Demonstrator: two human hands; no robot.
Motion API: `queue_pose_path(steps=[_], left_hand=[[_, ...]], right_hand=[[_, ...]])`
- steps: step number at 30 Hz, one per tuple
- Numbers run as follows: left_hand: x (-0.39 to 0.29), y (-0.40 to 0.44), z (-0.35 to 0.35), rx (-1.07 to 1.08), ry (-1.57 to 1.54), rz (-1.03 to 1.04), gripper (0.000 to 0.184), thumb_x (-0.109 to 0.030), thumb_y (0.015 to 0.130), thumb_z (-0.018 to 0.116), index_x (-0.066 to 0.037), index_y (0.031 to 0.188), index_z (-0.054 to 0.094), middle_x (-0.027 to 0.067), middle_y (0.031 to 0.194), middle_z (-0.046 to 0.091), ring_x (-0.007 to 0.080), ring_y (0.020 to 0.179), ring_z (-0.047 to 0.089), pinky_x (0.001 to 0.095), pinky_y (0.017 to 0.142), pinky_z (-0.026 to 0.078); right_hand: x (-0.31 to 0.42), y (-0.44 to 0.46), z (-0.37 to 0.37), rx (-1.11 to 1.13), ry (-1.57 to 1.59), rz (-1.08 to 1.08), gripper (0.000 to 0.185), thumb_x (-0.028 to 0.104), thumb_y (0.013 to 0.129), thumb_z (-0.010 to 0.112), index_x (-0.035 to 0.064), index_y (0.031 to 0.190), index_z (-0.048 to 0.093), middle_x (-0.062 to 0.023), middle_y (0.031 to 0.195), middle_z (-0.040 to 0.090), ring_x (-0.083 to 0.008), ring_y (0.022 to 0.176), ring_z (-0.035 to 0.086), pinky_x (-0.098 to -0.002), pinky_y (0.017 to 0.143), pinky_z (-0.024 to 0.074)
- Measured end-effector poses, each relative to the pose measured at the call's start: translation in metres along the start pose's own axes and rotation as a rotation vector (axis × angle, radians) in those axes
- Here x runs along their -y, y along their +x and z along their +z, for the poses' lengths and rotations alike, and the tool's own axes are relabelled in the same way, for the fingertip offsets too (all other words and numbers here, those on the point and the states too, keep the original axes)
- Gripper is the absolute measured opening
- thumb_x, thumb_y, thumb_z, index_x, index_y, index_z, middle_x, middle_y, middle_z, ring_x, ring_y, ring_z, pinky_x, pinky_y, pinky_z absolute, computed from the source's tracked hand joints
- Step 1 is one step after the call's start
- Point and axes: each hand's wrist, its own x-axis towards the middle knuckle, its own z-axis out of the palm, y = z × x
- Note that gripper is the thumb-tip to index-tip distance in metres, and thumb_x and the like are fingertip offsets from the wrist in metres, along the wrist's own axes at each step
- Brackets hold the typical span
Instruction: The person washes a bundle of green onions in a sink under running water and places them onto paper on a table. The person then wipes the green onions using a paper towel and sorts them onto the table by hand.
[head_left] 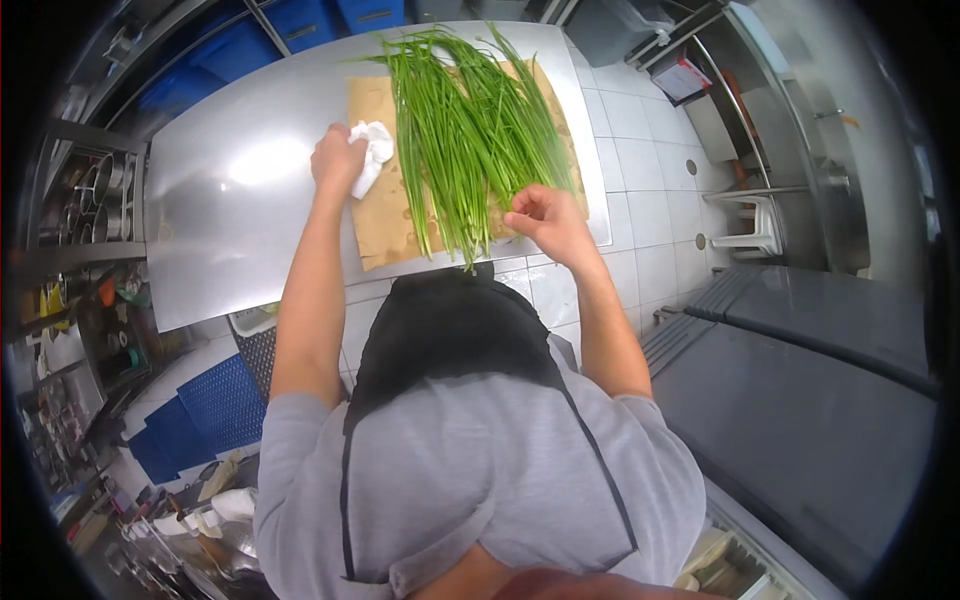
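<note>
A large bunch of long green chives (450, 140) lies spread over a sheet of brown paper (373, 235) on a metal table. At the paper's left edge, my left hand (338, 160) is closed on a crumpled white cloth (373, 155), which may be a paper towel. My right hand (553, 224) is at the lower right of the bunch, its thumb and fingers curled together beside the stalk ends. Whatever may be in that pinch is too small to make out.
The steel table (225, 215) extends to the left. Blue bins (230, 55) stand beyond it, and a shelf with metal pots (100, 190) is at the left. On the right are a white stool (755, 228) and a grey-topped unit (800, 400). White tiles (640, 160) cover the floor.
</note>
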Motion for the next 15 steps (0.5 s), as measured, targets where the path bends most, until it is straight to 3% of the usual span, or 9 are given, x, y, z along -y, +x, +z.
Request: queue_pose_path(steps=[6, 15], left_hand=[[0.028, -0.003, -0.015, -0.127, -0.056, 0.014, 0.032, -0.028, 0.083, 0.069, -0.006, 0.105, 0.061, 0.0219, 0.1, 0.069, 0.0422, 0.098, 0.065, 0.0471, 0.086, 0.05], [0.195, 0.043, -0.093, -0.185, 0.091, 0.081, 0.029, -0.026, 0.081, 0.072, -0.004, 0.098, 0.063, 0.0217, 0.097, 0.069, 0.042, 0.093, 0.065, 0.0467, 0.081, 0.05]], right_hand=[[0.014, -0.012, -0.009, -0.018, -0.009, 0.031, 0.024, 0.015, 0.081, 0.072, 0.0012, 0.1, 0.07, -0.0119, 0.084, 0.073, -0.0195, 0.076, 0.07, -0.033, 0.07, 0.0539], [0.016, -0.015, 0.016, 0.043, 0.077, 0.016, 0.025, 0.009, 0.083, 0.07, 0.0039, 0.108, 0.07, -0.0079, 0.078, 0.07, -0.017, 0.07, 0.065, -0.0325, 0.067, 0.0516]])
